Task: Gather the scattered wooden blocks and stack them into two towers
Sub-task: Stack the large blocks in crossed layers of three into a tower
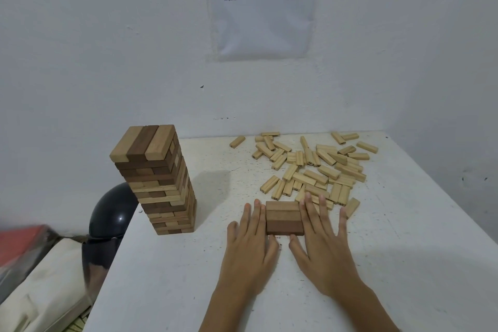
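A tall tower of light and dark wooden blocks (pixel 161 183) stands at the table's left edge. Three blocks lie side by side as one flat layer (pixel 283 217) in the middle of the table, one light and two darker. My left hand (pixel 250 245) lies flat against the layer's left side with straight fingers, its thumb at the near edge. My right hand (pixel 320 242) presses the right side the same way, fingers spread. Behind them a heap of several scattered light blocks (pixel 315 167) covers the far right of the table.
The white table (pixel 167 277) meets a white wall at the back and right. A printed paper sheet (pixel 264 5) hangs on the wall. Left of the table sit a black helmet (pixel 113 213), a cream bag (pixel 40 286) and something red (pixel 18 242).
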`<act>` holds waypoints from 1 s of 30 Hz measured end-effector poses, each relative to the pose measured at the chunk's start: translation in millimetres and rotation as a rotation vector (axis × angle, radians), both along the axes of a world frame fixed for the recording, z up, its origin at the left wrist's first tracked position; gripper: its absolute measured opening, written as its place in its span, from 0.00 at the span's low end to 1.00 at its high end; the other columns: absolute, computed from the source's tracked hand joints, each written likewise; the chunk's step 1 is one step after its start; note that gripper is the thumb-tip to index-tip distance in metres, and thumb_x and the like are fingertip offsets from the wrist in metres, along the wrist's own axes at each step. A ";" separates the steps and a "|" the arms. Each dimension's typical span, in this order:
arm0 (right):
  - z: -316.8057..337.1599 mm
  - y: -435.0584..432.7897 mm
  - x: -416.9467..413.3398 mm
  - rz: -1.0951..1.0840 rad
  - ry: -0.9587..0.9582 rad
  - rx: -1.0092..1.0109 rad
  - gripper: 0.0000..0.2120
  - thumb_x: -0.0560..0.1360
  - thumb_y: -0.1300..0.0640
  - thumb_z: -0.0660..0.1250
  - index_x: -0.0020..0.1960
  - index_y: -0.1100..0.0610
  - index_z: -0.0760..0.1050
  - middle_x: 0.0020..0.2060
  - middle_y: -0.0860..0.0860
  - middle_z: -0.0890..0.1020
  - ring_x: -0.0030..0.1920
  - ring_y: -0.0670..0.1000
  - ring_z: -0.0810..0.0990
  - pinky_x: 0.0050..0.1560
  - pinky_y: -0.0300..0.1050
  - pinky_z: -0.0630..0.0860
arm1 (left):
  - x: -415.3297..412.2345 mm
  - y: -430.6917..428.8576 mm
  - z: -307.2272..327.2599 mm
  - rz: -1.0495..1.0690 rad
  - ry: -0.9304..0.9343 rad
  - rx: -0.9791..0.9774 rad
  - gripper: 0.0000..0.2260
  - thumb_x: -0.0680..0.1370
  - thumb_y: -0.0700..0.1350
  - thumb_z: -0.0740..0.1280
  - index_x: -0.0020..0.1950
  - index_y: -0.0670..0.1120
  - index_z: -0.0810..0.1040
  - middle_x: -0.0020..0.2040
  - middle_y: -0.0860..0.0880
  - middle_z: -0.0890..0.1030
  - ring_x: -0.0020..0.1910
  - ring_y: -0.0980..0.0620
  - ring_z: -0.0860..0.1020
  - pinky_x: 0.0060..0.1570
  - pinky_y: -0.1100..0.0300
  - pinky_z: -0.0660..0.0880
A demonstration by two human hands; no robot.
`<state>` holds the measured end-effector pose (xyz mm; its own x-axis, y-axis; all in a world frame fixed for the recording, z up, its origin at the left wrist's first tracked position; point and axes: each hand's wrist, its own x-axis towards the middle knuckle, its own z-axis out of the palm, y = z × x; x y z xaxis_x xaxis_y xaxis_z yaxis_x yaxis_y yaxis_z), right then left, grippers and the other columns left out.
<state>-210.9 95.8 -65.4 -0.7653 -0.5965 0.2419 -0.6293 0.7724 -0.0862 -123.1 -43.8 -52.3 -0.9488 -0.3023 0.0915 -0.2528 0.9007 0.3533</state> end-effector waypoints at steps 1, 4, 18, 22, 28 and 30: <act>-0.2 0.1 0.1 -0.008 -0.005 -0.006 0.36 0.80 0.39 0.37 0.75 0.62 0.61 0.76 0.57 0.59 0.77 0.58 0.55 0.71 0.66 0.50 | 0.2 0.0 -0.3 0.000 -0.002 -0.005 0.36 0.71 0.58 0.31 0.79 0.48 0.38 0.78 0.55 0.36 0.75 0.58 0.32 0.71 0.59 0.39; -0.9 0.0 1.3 -0.014 -0.005 -0.023 0.36 0.80 0.39 0.38 0.74 0.62 0.63 0.76 0.58 0.59 0.77 0.59 0.54 0.72 0.65 0.50 | -0.2 0.1 -0.8 0.002 -0.008 -0.010 0.36 0.71 0.58 0.31 0.79 0.48 0.38 0.78 0.55 0.36 0.75 0.58 0.32 0.71 0.59 0.38; -2.4 1.5 1.2 0.012 -0.062 -0.027 0.34 0.80 0.40 0.39 0.75 0.62 0.61 0.75 0.56 0.62 0.77 0.56 0.54 0.72 0.63 0.47 | 0.8 0.3 3.7 0.011 -0.010 0.031 0.37 0.71 0.60 0.31 0.79 0.49 0.37 0.77 0.56 0.34 0.74 0.60 0.31 0.71 0.61 0.35; 10.2 4.2 -5.4 0.102 -0.165 -0.107 0.38 0.73 0.36 0.43 0.79 0.51 0.45 0.78 0.47 0.42 0.76 0.48 0.31 0.72 0.53 0.28 | 3.1 -2.0 18.4 -0.029 0.036 0.164 0.32 0.79 0.57 0.48 0.78 0.53 0.36 0.77 0.57 0.37 0.73 0.65 0.32 0.66 0.67 0.34; 42.1 2.5 -25.8 0.335 -0.396 -0.281 0.32 0.68 0.39 0.52 0.69 0.50 0.63 0.72 0.41 0.60 0.70 0.33 0.41 0.69 0.32 0.30 | -5.4 -23.8 35.3 -0.187 0.126 0.229 0.25 0.76 0.50 0.66 0.70 0.58 0.62 0.77 0.59 0.52 0.75 0.65 0.42 0.65 0.69 0.41; 46.8 0.9 -32.8 0.377 -0.411 -0.249 0.24 0.69 0.44 0.57 0.64 0.48 0.66 0.67 0.43 0.66 0.67 0.33 0.47 0.65 0.27 0.31 | -12.2 -32.5 35.9 -0.241 0.103 0.172 0.23 0.75 0.52 0.67 0.68 0.55 0.66 0.76 0.60 0.55 0.75 0.64 0.43 0.65 0.70 0.41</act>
